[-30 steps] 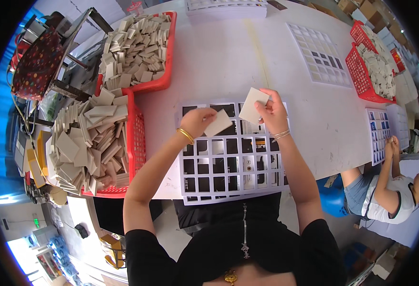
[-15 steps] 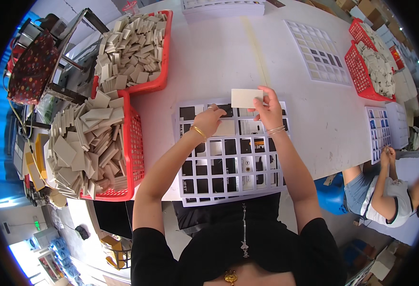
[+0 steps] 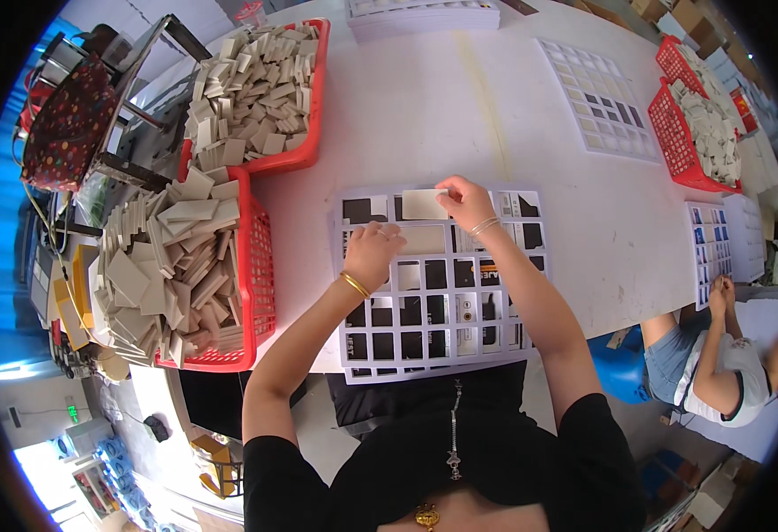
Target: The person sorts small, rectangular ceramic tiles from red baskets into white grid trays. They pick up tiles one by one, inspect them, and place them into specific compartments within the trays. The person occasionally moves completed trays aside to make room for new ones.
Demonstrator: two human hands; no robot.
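Observation:
In front of me lies a white grid tray (image 3: 353,271) of rectangular openings, with dark printed sheets showing through many of them. Thumb and fingers of my right hand (image 3: 469,206) pinch the right end of a flat cream tile (image 3: 424,205), which is over a far-row opening. A second cream tile (image 3: 424,239) sits in the row just nearer to me. My left hand (image 3: 370,257) rests over the tray's left side, its fingers loosely apart by this second tile's left end, with nothing visible in them.
Two red baskets heaped with cream tiles (image 3: 252,97) (image 3: 176,266) stand at my left. More red baskets (image 3: 672,129) are at the far right, near another grid tray (image 3: 597,102). White trays (image 3: 424,19) are stacked at the back. A co-worker (image 3: 708,363) sits at the right.
My right hand has brought its tile left and down onto the far row. My left hand has drawn back toward me and left, off the second tile. The view has shifted slightly.

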